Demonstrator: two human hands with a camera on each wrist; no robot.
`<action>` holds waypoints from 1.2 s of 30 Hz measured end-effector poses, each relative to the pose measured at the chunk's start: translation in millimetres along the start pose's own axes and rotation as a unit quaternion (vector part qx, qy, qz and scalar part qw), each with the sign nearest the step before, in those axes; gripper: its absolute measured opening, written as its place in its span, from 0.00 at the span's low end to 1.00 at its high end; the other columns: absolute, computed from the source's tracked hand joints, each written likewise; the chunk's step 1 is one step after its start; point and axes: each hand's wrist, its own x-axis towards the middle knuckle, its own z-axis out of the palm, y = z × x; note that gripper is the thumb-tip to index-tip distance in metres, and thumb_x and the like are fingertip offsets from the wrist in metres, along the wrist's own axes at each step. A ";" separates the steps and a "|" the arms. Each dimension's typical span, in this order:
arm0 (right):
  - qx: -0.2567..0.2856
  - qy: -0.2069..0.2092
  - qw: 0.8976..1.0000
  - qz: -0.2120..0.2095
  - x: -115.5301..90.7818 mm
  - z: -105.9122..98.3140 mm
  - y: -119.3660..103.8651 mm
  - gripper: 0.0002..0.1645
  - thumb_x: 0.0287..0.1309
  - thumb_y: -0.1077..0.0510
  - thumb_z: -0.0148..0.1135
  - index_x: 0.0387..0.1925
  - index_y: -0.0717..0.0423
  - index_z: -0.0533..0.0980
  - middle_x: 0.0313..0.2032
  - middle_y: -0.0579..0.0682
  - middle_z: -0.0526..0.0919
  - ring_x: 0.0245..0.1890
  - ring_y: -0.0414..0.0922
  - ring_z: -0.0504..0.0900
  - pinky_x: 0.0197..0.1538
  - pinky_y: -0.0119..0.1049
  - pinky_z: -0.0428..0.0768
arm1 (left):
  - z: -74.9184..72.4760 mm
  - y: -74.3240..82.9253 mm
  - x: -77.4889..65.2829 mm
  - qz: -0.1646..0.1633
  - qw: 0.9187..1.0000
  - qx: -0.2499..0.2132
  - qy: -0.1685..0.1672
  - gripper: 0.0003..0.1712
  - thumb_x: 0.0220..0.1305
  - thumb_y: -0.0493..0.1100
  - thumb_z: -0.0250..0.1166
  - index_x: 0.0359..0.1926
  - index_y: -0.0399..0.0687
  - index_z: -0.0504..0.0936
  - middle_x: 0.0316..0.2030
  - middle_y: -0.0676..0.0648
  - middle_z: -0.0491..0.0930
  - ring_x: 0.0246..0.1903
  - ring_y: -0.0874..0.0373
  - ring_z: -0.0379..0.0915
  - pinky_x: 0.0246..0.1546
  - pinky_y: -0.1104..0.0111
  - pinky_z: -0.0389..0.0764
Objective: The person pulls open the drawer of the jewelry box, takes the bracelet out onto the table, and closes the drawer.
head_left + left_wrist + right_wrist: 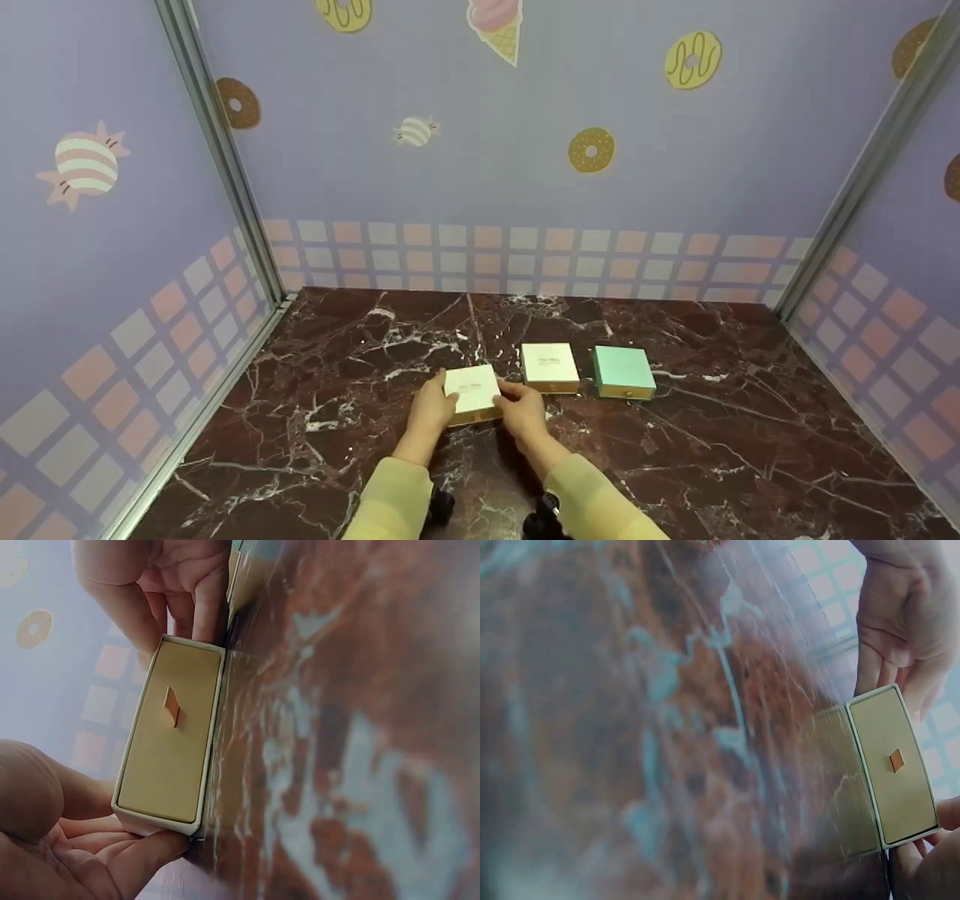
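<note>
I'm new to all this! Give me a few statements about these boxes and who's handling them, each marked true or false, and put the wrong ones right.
1. The left-hand grip and right-hand grip are on the same white-topped box. True.
2. Four boxes are in view. False: there are three.
3. The held box's gold front has a small tab. True.
4. The turquoise box is left of the other white-topped one. False: it is on the right.
5. The person's sleeves are dark blue. False: they are pale yellow.
</note>
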 end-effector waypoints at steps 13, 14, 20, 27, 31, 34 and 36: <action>0.020 -0.040 0.999 0.003 -3.6 -18.3 4.7 0.22 0.63 0.70 0.63 0.58 0.77 0.77 0.62 0.71 0.79 0.53 0.52 0.83 0.52 0.37 0.87 | -2.6 9.1 -9.4 0.002 0.999 0.018 -0.044 0.37 0.69 0.33 0.65 0.72 0.20 0.62 0.67 0.23 0.70 0.65 0.29 0.71 0.66 0.42 0.76; 0.021 -0.046 0.999 0.003 -4.0 -20.3 4.6 0.22 0.64 0.70 0.63 0.58 0.77 0.77 0.62 0.71 0.78 0.52 0.51 0.83 0.52 0.37 0.87 | -2.9 10.4 -10.5 0.002 0.999 0.020 -0.044 0.37 0.68 0.33 0.66 0.72 0.20 0.62 0.67 0.23 0.70 0.64 0.29 0.72 0.66 0.42 0.77; 0.014 -0.079 0.997 0.005 -5.1 -32.7 6.8 0.22 0.66 0.68 0.62 0.59 0.75 0.77 0.57 0.71 0.82 0.48 0.46 0.84 0.51 0.37 0.87 | -6.6 18.8 -16.1 -0.012 0.996 0.063 -0.057 0.37 0.66 0.38 0.68 0.70 0.23 0.67 0.67 0.26 0.73 0.65 0.30 0.72 0.66 0.41 0.76; 0.032 -0.111 0.993 0.018 -4.4 -49.1 11.9 0.23 0.64 0.69 0.63 0.58 0.77 0.77 0.53 0.71 0.84 0.41 0.41 0.85 0.46 0.33 0.87 | -7.9 26.3 -23.1 -0.019 0.992 0.111 -0.063 0.29 0.58 0.45 0.77 0.56 0.31 0.81 0.50 0.34 0.85 0.50 0.38 0.82 0.50 0.43 0.84; 0.058 -0.140 0.988 0.034 -4.8 -59.3 13.0 0.24 0.65 0.70 0.62 0.60 0.79 0.75 0.53 0.70 0.84 0.41 0.41 0.86 0.47 0.32 0.88 | -8.6 32.0 -26.4 -0.013 0.987 0.138 -0.081 0.25 0.56 0.47 0.79 0.49 0.36 0.83 0.42 0.38 0.86 0.43 0.42 0.83 0.45 0.47 0.85; 0.060 -0.172 0.982 0.044 -3.5 -67.7 13.0 0.24 0.66 0.69 0.61 0.61 0.79 0.74 0.55 0.70 0.83 0.43 0.42 0.86 0.49 0.33 0.88 | -8.7 36.1 -27.9 -0.006 0.981 0.154 -0.117 0.28 0.57 0.48 0.79 0.53 0.35 0.83 0.47 0.37 0.85 0.47 0.40 0.82 0.48 0.46 0.85; 0.056 -0.195 0.978 0.050 -1.7 -73.7 13.0 0.24 0.67 0.69 0.61 0.62 0.78 0.74 0.56 0.70 0.83 0.45 0.42 0.87 0.52 0.34 0.88 | -8.2 38.3 -29.1 0.011 0.976 0.161 -0.144 0.33 0.58 0.48 0.78 0.58 0.34 0.80 0.53 0.36 0.84 0.52 0.38 0.81 0.53 0.44 0.84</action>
